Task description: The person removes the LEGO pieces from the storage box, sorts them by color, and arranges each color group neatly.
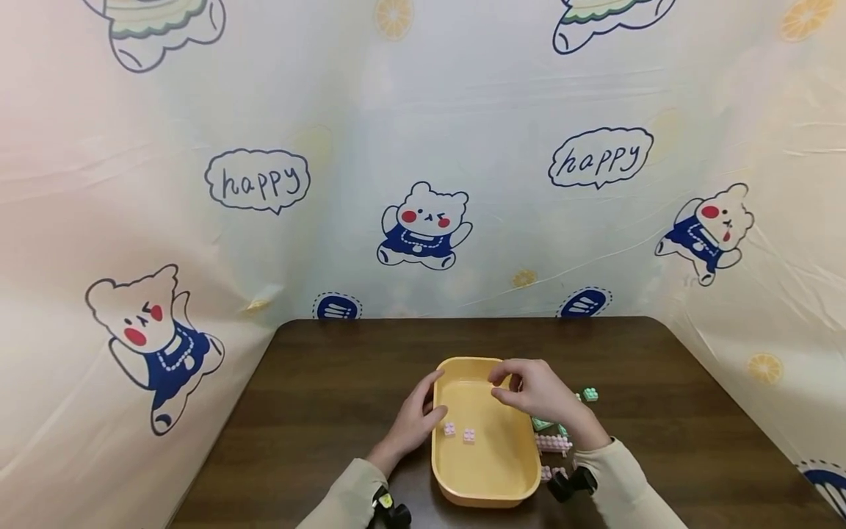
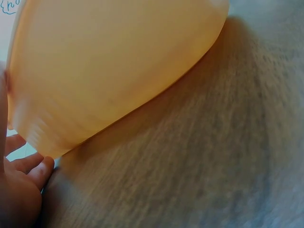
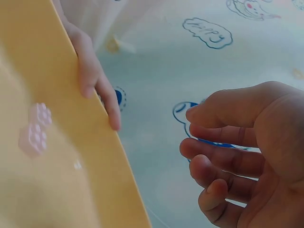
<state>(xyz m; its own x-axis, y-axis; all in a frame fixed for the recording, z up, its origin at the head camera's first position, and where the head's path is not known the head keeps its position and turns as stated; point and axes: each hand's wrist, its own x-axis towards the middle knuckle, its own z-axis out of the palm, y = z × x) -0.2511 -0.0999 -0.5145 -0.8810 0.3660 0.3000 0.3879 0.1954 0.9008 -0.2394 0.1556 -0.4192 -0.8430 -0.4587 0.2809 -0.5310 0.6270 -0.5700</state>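
A yellow rectangular tray (image 1: 485, 470) stands on the table, with two small pink building bricks, one brick (image 1: 449, 429) nearer the left wall and another brick (image 1: 468, 436) beside it. My left hand (image 1: 415, 419) grips the tray's left side, thumb over the rim and fingers along the outer wall; in the left wrist view its fingertips are by the tray's underside. Above the tray's far right part hovers my right hand (image 1: 535, 389), its fingers loosely bent. In the right wrist view nothing shows between that hand's (image 3: 232, 156) thumb and fingers.
Right of the tray lie pink bricks (image 1: 554, 443) and green bricks (image 1: 542, 424), partly hidden by the right arm. A lone green brick (image 1: 591, 394) sits farther back. A printed curtain (image 1: 423, 110) hangs behind the dark wooden table (image 1: 317, 411).
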